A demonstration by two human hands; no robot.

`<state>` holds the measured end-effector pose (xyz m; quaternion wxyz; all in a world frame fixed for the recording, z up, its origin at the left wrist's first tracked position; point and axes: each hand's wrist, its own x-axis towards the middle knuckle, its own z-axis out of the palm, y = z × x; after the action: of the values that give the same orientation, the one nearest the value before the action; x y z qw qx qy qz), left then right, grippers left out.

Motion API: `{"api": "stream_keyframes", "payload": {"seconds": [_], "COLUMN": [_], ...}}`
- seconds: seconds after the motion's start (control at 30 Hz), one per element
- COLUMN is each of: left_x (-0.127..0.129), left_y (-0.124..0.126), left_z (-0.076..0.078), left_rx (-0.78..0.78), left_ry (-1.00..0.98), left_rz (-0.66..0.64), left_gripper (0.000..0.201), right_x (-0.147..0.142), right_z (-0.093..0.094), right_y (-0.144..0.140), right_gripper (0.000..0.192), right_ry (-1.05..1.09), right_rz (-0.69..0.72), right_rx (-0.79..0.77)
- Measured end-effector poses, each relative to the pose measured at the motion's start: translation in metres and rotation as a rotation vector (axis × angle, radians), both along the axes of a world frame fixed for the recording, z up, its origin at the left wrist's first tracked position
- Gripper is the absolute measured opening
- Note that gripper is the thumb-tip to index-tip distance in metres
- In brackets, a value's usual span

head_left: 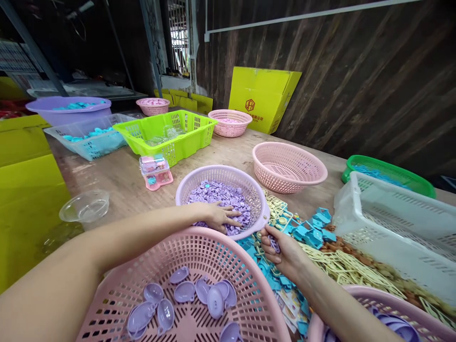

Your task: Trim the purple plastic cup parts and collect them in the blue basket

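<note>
The left hand (219,217) lies spread, fingers apart, on the purple buttons (221,197) inside the lilac basket (263,209), at table centre. At its 3 o'clock, just outside the rim, the right hand (281,249) is pinched shut on a purple piece (274,243). At 6 o'clock, the pink basket (242,266) holds purple shells (185,292). Blue parts (313,230) lie at 3 o'clock.

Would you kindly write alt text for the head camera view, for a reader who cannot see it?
A person's left hand reaches into a lilac basket of small purple pieces, while the right hand pinches one purple piece beside it. In front sits a pink basket holding purple shells, on a table crowded with baskets and blue parts.
</note>
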<state>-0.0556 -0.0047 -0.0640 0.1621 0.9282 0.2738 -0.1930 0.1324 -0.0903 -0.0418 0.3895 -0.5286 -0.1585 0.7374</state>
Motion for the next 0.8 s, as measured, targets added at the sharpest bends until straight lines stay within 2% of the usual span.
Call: {"api": "stream_keyframes", "payload": {"seconds": [0.17,0.27,0.37,0.47,0.57,0.67,0.73,0.8], "left_x": [-0.025,-0.036,-0.033,-0.014,0.008,0.019,0.017,0.008], "left_y": [0.027,0.039,0.042,0.037,0.031,0.03,0.036,0.045], "left_z": [0.016,0.025,0.027,0.022,0.013,0.004,0.001,0.003], "left_rx": [0.204,0.315,0.372,0.34,0.251,0.158,0.167,0.224], "left_ry": [0.105,0.144,0.102,0.028,-0.022,-0.019,0.024,0.069], "left_rz": [0.294,0.364,0.362,0.305,0.165,0.028,0.059,0.167], "left_gripper": [0.046,0.042,0.044,0.054,0.06,0.062,0.061,0.057], "right_x": [0.0,-0.001,-0.002,-0.001,0.0,0.0,0.0,0.0], "right_z": [0.0,0.001,0.002,0.001,0.0,0.0,-0.001,0.0], "right_y": [0.001,0.001,0.0,0.0,0.0,0.0,0.0,0.001], "right_gripper": [0.032,0.032,0.032,0.031,0.03,0.03,0.03,0.03], "right_ry": [-0.004,0.002,0.002,0.002,0.009,0.007,0.003,0.003], "right_rz": [0.004,0.003,0.002,0.004,0.009,0.01,0.006,0.004], "right_rx": [0.002,0.003,-0.001,-0.001,0.0,0.001,0.005,0.008]}}
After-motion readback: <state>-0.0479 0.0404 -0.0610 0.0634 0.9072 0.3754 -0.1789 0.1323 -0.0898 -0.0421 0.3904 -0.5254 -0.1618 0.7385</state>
